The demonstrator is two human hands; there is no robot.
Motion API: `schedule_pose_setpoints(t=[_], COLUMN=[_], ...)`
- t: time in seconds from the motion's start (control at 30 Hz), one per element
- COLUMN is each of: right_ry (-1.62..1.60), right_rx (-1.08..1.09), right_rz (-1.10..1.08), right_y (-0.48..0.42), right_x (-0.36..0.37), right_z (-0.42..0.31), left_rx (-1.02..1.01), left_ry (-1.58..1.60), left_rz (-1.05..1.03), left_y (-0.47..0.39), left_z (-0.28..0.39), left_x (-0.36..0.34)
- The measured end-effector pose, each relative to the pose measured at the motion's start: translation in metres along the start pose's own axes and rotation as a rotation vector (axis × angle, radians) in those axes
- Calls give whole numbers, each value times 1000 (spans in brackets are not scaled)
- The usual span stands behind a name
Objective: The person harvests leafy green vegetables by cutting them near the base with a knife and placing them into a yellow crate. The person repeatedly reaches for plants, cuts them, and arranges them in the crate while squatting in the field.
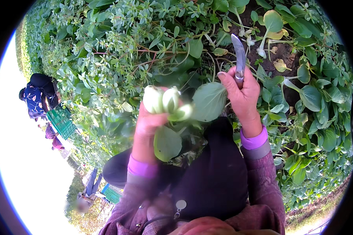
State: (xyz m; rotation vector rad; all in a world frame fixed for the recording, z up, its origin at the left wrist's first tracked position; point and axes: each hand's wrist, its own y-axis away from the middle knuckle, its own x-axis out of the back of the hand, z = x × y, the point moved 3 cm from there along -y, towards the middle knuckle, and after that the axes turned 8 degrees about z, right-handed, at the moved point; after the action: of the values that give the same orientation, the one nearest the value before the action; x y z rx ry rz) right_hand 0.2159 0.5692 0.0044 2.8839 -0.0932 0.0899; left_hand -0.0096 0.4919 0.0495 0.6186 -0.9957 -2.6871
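Several pale green leafy vegetable heads (164, 101), probably bok choy, are held in my left hand (151, 120), their thick bases facing up. Motion blurs this hand a little. My right hand (242, 92) grips a knife with a short curved blade (239, 53), which points away from me. A broad green leaf (210, 101) lies between the two hands, close to my right thumb. Another leaf (167, 144) hangs below my left hand, over my dark trousers. The knife's handle is mostly hidden in my fist.
Low weeds (135, 38) grow thickly ahead. Cut leaves with pale stems (261, 50) lie on bare soil (282, 55) at the upper right, beside leafy plants (311, 97). At the left are a crouching person (36, 95), a green crate (61, 122), more people, and another crate (111, 194).
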Motion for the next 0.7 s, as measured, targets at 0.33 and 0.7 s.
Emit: schedule_pose_setpoints(t=[0.33, 0.7], right_ry=[442, -608], right_rx=[330, -538], right_rz=[-297, 382], right_y=[-46, -43], right_x=[-99, -14], right_z=[10, 105], left_rx=[-40, 144], left_ry=[255, 36], left_rz=[7, 190], left_y=[38, 50], left_z=[-13, -37], left_x=[7, -18])
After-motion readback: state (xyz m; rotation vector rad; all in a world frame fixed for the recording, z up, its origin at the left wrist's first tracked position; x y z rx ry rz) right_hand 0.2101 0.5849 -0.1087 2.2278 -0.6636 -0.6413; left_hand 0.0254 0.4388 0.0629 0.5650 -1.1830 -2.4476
